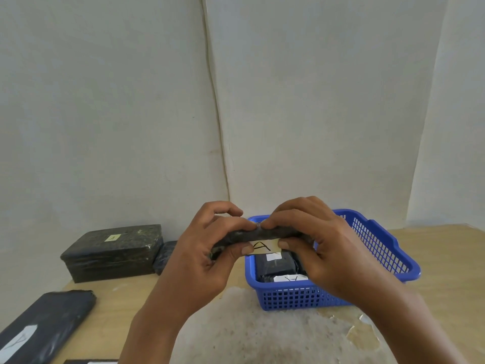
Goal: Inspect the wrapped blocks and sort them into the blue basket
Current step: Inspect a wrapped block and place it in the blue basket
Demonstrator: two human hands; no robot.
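I hold a small block wrapped in black plastic [265,235] up in front of me, above the near left corner of the blue basket [380,248]. A pale label with a hand-drawn "A" faces me. My left hand [210,248] grips its left end, thumb by the label. My right hand [315,240] grips the right end, thumb on the label's right edge. Inside the basket lie other black wrapped blocks with white labels [278,269].
A large black wrapped box with a small yellow label [112,252] stands at the back left, a small dark block [165,256] beside it. A long flat black package with a white label [44,327] lies at the near left. The wooden tabletop has a worn, peeling patch [275,327].
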